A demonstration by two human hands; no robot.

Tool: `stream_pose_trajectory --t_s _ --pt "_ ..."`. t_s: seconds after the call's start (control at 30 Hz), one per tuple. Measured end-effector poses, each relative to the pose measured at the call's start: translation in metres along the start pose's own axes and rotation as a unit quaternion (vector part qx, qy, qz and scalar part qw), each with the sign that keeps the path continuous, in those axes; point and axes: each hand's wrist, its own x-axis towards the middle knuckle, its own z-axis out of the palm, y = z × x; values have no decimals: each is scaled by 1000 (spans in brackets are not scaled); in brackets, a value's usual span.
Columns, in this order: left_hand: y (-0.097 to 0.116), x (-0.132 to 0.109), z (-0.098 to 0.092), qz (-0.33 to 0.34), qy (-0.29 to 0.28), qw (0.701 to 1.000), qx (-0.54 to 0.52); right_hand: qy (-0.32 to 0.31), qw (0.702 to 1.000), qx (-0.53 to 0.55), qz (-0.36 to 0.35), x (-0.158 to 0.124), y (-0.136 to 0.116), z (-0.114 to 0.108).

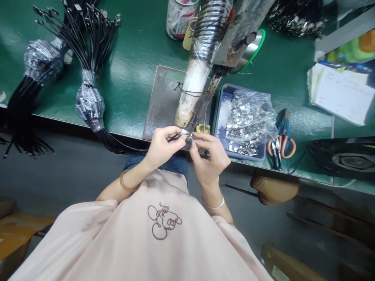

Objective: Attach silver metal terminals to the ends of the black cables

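Note:
My left hand (162, 147) is closed in a pinch on the end of a thin black cable (175, 136), just below the tip of a wrapped soldering tool (195, 91). My right hand (208, 155) is closed on a small metal clip (190, 139) held against the cable end. Both hands meet at the front edge of the green table (131, 78). A dark metal plate (164, 101) lies under the tool.
Two taped bundles of black cables (89, 99) lie at the left, one hanging off the edge. A blue tray (244, 156) holds a bag of metal clips (249, 121). Scissors and snips (281, 142) lie right of it. A solder spool (254, 45) and a cup (178, 17) stand behind.

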Motion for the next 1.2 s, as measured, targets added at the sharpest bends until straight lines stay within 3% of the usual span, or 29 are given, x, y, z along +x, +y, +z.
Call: stream_pose_trajectory --t_s 0.33,0.8,1.2 --pt "0 1 -3 -12 -1 999 31 -15 1000 11 8 -1 -2 -1" --pt "8 -1 -2 22 -6 996 86 -4 1000 -9 4 2 -4 -1" --pt "4 1 -4 -10 -22 998 64 -20 1000 -3 -4 1 -2 -4"
